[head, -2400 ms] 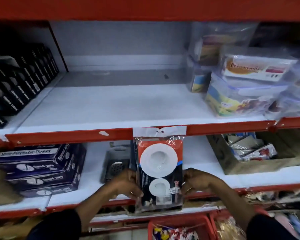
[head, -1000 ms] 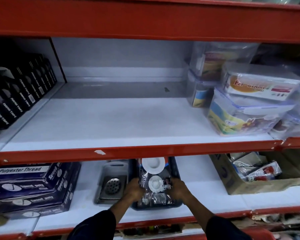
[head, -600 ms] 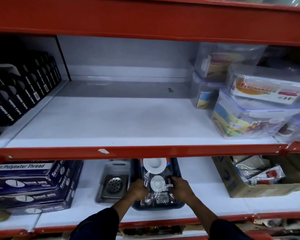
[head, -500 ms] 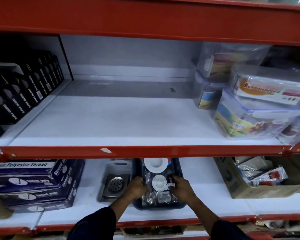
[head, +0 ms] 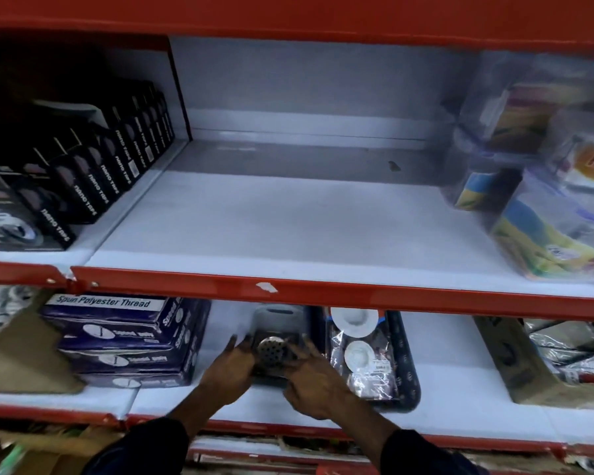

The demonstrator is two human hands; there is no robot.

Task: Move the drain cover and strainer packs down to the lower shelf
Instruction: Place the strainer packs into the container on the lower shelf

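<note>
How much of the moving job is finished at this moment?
Done: the strainer packs lie in a dark tray on the lower shelf. In hand: the left hand and right hand flank the drain cover pack there. Left: nothing visible; the upper shelf middle is bare.

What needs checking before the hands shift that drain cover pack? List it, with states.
1. Strainer pack lying in the dark tray on the lower shelf: ok.
2. Drain cover pack on the lower shelf: ok.
3. Left hand and right hand at either side of it: ok.
4. Firm grip on the pack: cannot tell, motion blur.
5. Gap toward the thread boxes on the left: ok.
6. Middle of the upper shelf bare of packs: ok.
</note>
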